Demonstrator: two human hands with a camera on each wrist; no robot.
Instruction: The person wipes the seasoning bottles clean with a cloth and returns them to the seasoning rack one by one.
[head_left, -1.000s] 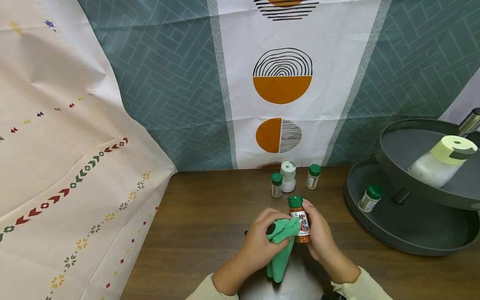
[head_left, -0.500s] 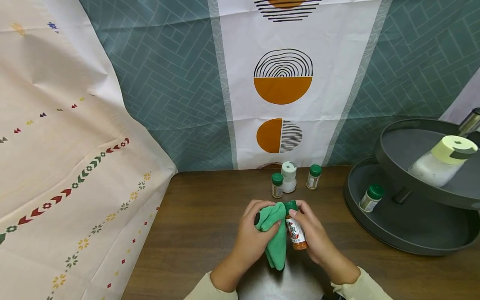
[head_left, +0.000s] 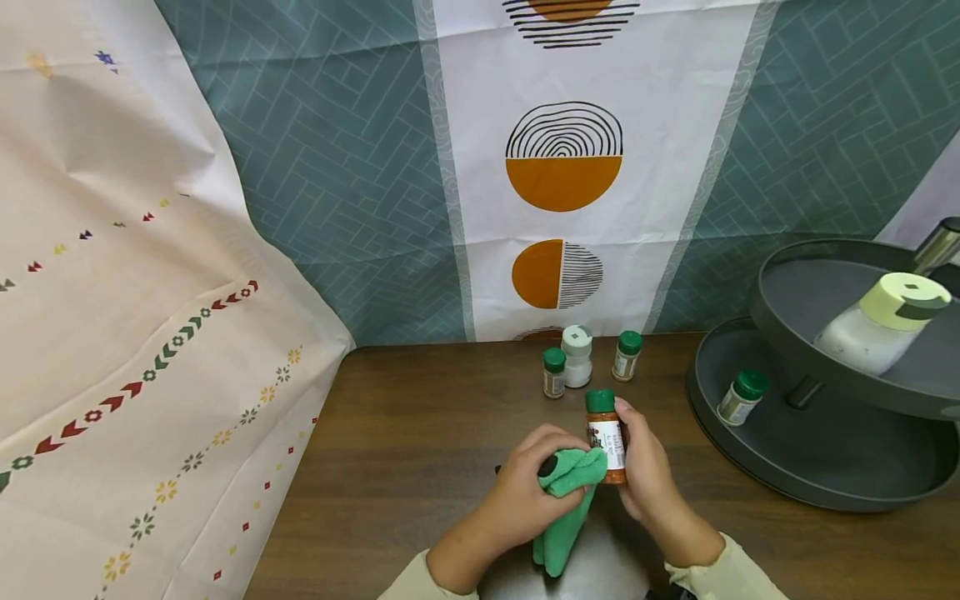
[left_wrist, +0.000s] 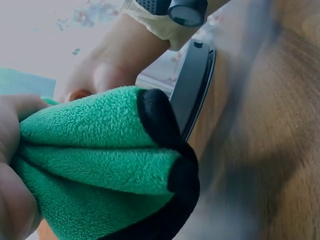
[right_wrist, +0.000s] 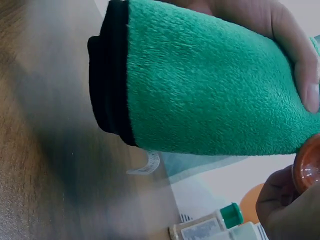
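A folded green towel with black edging point(head_left: 564, 533) hangs from my left hand point(head_left: 521, 496), which grips its upper part. Its fold touches the side of a spice jar point(head_left: 600, 427) with reddish contents, a white label and a green cap. My right hand point(head_left: 651, 471) holds that jar nearly upright from the right side. In the left wrist view the towel point(left_wrist: 95, 135) fills the middle, and the right hand shows behind it. Seen from the right wrist, the jar's reddish base point(right_wrist: 311, 167) sits beside the towel point(right_wrist: 210, 85); the rest of the jar is hidden there.
Behind the hands stand a small green-capped jar point(head_left: 553, 382), a white-capped bottle point(head_left: 577, 367) and another green-capped jar point(head_left: 626, 365). At right, a dark two-tier round rack point(head_left: 825, 467) bears a green-capped jar point(head_left: 738, 404) and a tilted white bottle point(head_left: 862, 337).
The jar leaned in the middle frame and now stands nearly upright, turned so another part of its label shows. Both hands shifted left, then back right; the towel again touches the jar's side.
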